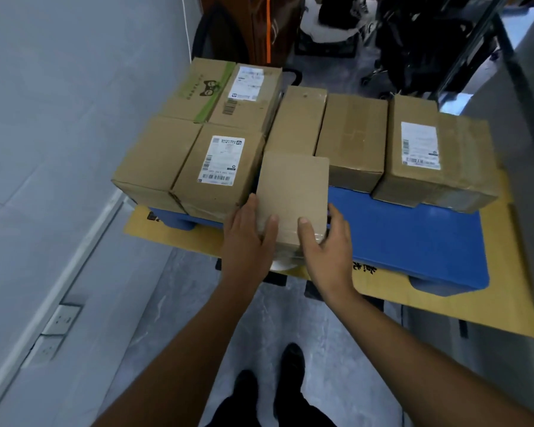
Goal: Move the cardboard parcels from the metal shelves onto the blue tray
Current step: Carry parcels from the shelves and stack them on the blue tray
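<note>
I hold a plain brown cardboard parcel (292, 192) between both hands over the near edge of the blue tray (413, 238). My left hand (248, 238) grips its left side, thumb on top. Gripping its right side is my right hand (324, 241), thumb also on top. Several other parcels sit on the tray: a labelled one (219, 167) just left of the held parcel, a plain one (352, 143) behind right, and a labelled one (429, 155) at the far right.
The tray rests on a yellow cardboard sheet (475, 312) over the grey floor. A grey wall with sockets (59, 322) runs along the left. A metal shelf (530, 87) stands at the right, dark clutter behind. My shoes (290, 362) are below.
</note>
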The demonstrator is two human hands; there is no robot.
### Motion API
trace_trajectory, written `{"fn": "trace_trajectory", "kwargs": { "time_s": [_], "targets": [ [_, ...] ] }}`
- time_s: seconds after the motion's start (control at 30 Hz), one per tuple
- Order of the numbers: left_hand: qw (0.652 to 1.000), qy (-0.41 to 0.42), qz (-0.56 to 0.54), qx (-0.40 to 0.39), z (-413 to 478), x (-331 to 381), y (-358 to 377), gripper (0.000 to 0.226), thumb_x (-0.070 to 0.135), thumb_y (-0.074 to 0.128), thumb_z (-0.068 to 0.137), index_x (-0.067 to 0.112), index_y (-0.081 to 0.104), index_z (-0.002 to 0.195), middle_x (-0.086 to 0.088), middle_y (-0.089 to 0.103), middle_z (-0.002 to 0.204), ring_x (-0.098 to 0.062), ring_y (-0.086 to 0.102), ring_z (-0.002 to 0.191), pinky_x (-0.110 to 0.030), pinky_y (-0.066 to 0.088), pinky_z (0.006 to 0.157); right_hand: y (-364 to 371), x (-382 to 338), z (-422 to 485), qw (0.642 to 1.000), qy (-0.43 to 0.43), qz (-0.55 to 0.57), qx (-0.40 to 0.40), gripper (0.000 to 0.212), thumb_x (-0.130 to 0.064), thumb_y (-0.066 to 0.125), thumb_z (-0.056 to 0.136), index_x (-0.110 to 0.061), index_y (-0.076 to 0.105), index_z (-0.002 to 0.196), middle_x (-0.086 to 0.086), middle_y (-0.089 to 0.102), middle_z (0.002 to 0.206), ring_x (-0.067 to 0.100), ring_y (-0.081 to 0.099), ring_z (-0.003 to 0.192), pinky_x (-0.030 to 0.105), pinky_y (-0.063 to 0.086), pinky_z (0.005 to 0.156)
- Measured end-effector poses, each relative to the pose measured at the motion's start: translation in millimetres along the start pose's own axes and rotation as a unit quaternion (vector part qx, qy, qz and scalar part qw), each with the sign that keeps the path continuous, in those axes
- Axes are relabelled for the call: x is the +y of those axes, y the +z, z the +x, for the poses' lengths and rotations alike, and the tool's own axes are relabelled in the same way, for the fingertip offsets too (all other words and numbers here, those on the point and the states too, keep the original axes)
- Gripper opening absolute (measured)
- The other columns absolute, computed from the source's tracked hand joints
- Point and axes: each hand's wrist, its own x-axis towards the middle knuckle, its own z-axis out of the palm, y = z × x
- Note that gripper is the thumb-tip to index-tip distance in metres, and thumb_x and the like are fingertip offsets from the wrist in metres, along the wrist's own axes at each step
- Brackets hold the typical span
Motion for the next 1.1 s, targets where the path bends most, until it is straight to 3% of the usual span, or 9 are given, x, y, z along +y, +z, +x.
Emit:
{"fn": "trace_trajectory", "kwargs": {
  "time_s": [0.07, 0.17, 0.27, 0.33, 0.43, 0.53, 0.7, 0.83, 1.1],
  "targets": [
    [0.999, 0.013, 0.035, 0.020, 6.3, -1.4, -0.5, 0.063, 0.047, 0.047, 0.104, 0.010, 0.042, 0.155, -0.008, 0.053, 0.150, -0.030, 0.037, 0.141, -0.048, 0.034, 0.118, 6.0, 0.3, 8.3, 1.000, 0.005, -0.003, -0.002, 0.058, -0.052, 0.060, 0.098, -0.035, 0.041, 0.150, -0.015, 0.046, 0.128, -0.023, 0.043, 0.107, 0.005, 0.033, 0.086],
    [0.993, 0.037, 0.102, 0.044, 13.3, -3.2, 0.9, 0.067, 0.055, 0.037, 0.101, 0.011, 0.047, 0.151, -0.008, 0.057, 0.147, -0.035, 0.037, 0.142, -0.052, 0.030, 0.118, 14.9, 0.1, 17.5, 1.000, 0.016, -0.010, 0.005, 0.065, -0.055, 0.059, 0.097, -0.033, 0.036, 0.154, -0.015, 0.044, 0.132, -0.012, 0.043, 0.108, 0.016, 0.037, 0.095],
    [0.986, 0.067, 0.147, 0.039, 20.3, -7.9, 3.0, 0.068, 0.056, 0.036, 0.100, 0.010, 0.051, 0.149, -0.008, 0.054, 0.151, -0.040, 0.030, 0.150, -0.057, 0.020, 0.123, 22.9, -0.7, 19.3, 1.000, 0.019, -0.006, 0.016, 0.065, -0.055, 0.058, 0.098, -0.034, 0.034, 0.154, -0.016, 0.042, 0.132, -0.022, 0.041, 0.108, 0.017, 0.036, 0.098],
    [0.983, 0.079, 0.163, 0.021, 26.4, -13.2, 2.1, 0.070, 0.056, 0.034, 0.100, 0.010, 0.050, 0.150, -0.008, 0.050, 0.156, -0.040, 0.024, 0.154, -0.055, 0.009, 0.127, 28.4, -1.2, 18.4, 1.000, 0.020, -0.002, 0.019, 0.063, -0.054, 0.057, 0.098, -0.035, 0.034, 0.154, -0.015, 0.042, 0.132, -0.026, 0.039, 0.110, 0.020, 0.035, 0.099],
    [0.982, 0.091, 0.165, 0.008, 35.7, -22.2, -0.1, 0.070, 0.056, 0.035, 0.101, 0.011, 0.048, 0.152, -0.006, 0.047, 0.158, -0.037, 0.019, 0.156, -0.051, 0.001, 0.128, 36.3, -1.9, 17.6, 0.999, 0.020, -0.015, 0.029, 0.062, -0.053, 0.056, 0.099, -0.034, 0.034, 0.154, -0.009, 0.044, 0.136, -0.013, 0.041, 0.108, 0.023, 0.036, 0.098],
    [0.982, 0.100, 0.161, -0.006, 42.5, -27.6, 0.3, 0.071, 0.058, 0.033, 0.101, 0.013, 0.044, 0.154, -0.004, 0.044, 0.160, -0.034, 0.015, 0.158, -0.045, -0.007, 0.127, 43.2, -2.4, 17.2, 0.999, 0.019, -0.017, 0.043, 0.061, -0.052, 0.056, 0.099, -0.033, 0.035, 0.153, -0.007, 0.045, 0.136, -0.012, 0.039, 0.110, 0.023, 0.036, 0.098],
    [0.979, 0.115, 0.169, -0.018, 52.7, -30.0, 4.7, 0.069, 0.058, 0.033, 0.102, 0.014, 0.043, 0.154, -0.002, 0.043, 0.160, -0.031, 0.016, 0.156, -0.043, -0.010, 0.126, 46.8, -2.0, 23.2, 0.998, 0.018, -0.034, 0.047, 0.056, -0.046, 0.055, 0.101, -0.031, 0.038, 0.152, -0.007, 0.048, 0.136, -0.019, 0.039, 0.109, 0.021, 0.039, 0.095],
    [0.976, 0.117, 0.182, -0.027, 55.3, -32.7, 7.6, 0.070, 0.059, 0.032, 0.103, 0.014, 0.040, 0.156, -0.001, 0.041, 0.161, -0.030, 0.013, 0.157, -0.041, -0.016, 0.125, 47.0, -1.1, 26.4, 0.998, 0.019, -0.039, 0.043, 0.057, -0.042, 0.056, 0.101, -0.026, 0.038, 0.153, -0.001, 0.049, 0.140, -0.003, 0.042, 0.120, 0.030, 0.042, 0.103],
    [0.975, 0.126, 0.181, -0.028, 56.3, -33.1, 5.6, 0.071, 0.060, 0.031, 0.103, 0.013, 0.041, 0.156, -0.002, 0.042, 0.161, -0.032, 0.015, 0.155, -0.039, -0.020, 0.123, 49.5, -0.6, 28.9, 0.998, 0.015, -0.054, 0.042, 0.057, -0.044, 0.055, 0.102, -0.026, 0.037, 0.153, -0.001, 0.048, 0.142, -0.007, 0.039, 0.116, 0.028, 0.042, 0.101]
  ]
}}
